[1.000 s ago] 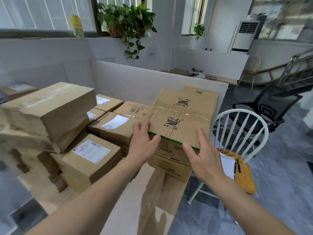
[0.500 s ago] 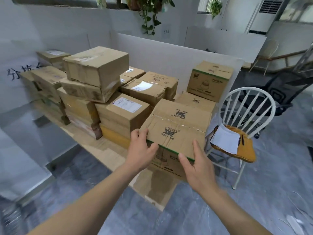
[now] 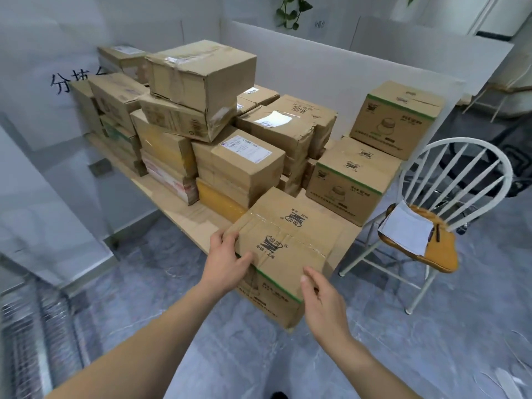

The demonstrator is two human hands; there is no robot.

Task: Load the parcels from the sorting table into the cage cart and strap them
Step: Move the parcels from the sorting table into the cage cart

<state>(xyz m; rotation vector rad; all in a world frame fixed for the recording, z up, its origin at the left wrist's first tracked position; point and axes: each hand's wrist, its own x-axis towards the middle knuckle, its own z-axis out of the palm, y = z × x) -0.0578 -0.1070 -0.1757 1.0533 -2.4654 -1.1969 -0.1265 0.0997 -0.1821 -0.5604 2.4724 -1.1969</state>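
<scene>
**Both hands on one box at the table's near corner**

The person holds a cardboard box (image 3: 288, 249) with both hands. It is at the near corner of the sorting table (image 3: 187, 214), and its lower front part is over the grey floor (image 3: 431, 341). Whether its far end touches the table board, I cannot tell.

The left hand (image 3: 227, 260) grips the near left corner, with the fingers bent over the top edge. The right hand (image 3: 324, 306) takes the near right corner, the thumb against the green-edged rim — its fingers go round the side and are mostly hidden. The box top is taped and carries a printed logo.

Behind it the other parcels (image 3: 201, 110) are stacked on the table. A white chair (image 3: 460, 174) with an orange cushion (image 3: 443, 249) and a paper sheet (image 3: 406, 231) stands just beside the table. At lower left there is a blurred metal grid (image 3: 26, 326).
</scene>
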